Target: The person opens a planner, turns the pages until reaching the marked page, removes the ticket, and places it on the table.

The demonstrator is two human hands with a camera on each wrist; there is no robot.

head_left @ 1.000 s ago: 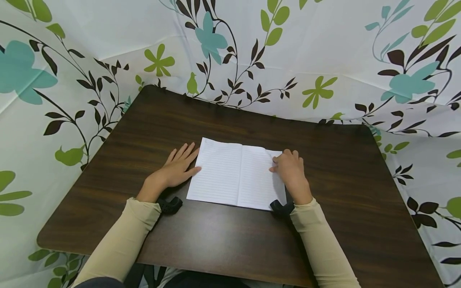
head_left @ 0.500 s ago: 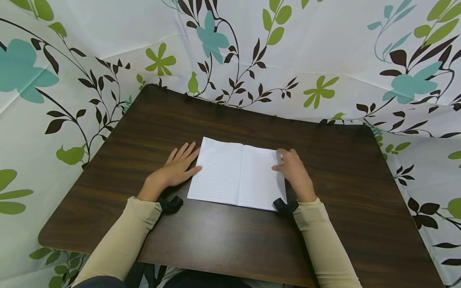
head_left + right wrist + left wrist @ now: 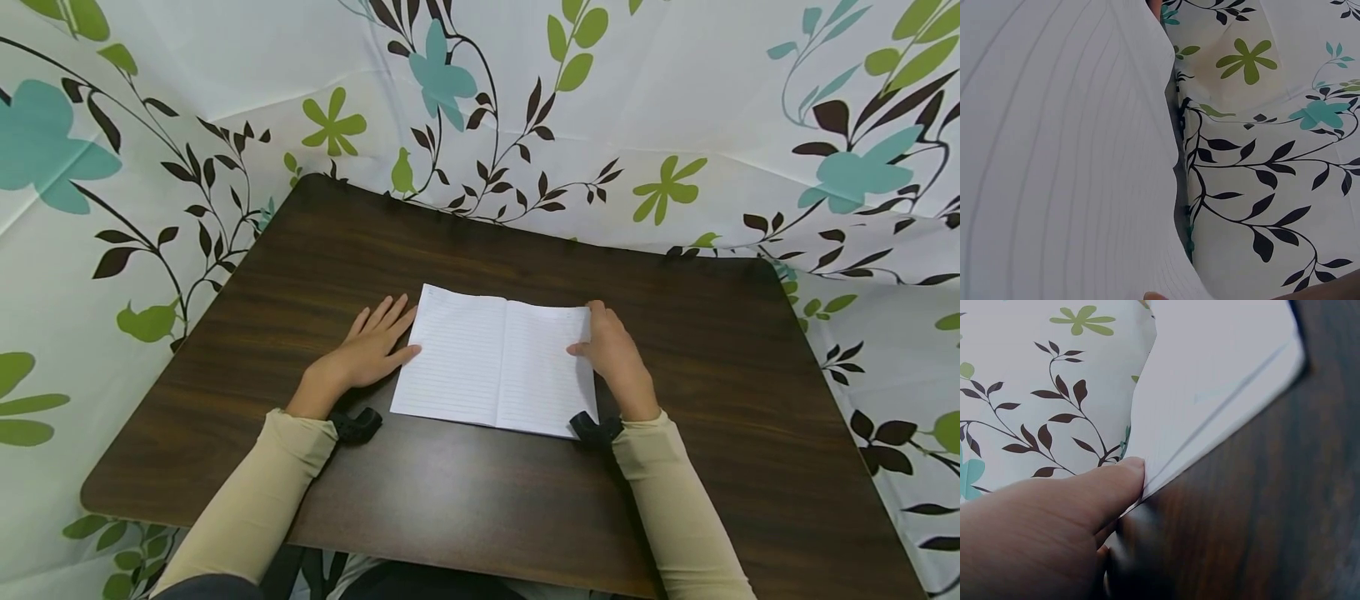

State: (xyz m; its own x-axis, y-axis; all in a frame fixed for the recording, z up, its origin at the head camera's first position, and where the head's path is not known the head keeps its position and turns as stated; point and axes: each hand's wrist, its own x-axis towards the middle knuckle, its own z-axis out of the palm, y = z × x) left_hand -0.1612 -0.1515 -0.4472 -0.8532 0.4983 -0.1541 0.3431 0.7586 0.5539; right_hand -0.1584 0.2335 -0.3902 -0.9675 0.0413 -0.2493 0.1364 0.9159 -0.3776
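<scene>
An open notebook point(image 3: 461, 358) with lined white pages lies on the dark wooden table, its fold running down the middle. At its left edge my left hand point(image 3: 363, 354) rests on the table with fingers straight and spread, the thumb touching the page margin. The left wrist view shows that thumb point(image 3: 1110, 484) right at the lower page edge. My right hand point(image 3: 615, 358) is at the upper right edge, thumb over the right page point(image 3: 536, 367) and index finger by the top corner. Its other fingers are mostly hidden. In the right wrist view the lined page point(image 3: 1079, 156) fills the left side, slightly curved.
The brown table point(image 3: 465, 492) extends around the notebook on all sides. White fabric point(image 3: 637, 100) printed with leaves and flowers hangs behind and beside it. A black wrist mount point(image 3: 356, 427) sits on the left wrist, and another black mount point(image 3: 596, 429) overlaps the notebook's lower right corner.
My right hand has slid right from the upper right page area to the page's edge, its index finger straightening out past the corner. The curled corner now looks flatter. My left hand stays still.
</scene>
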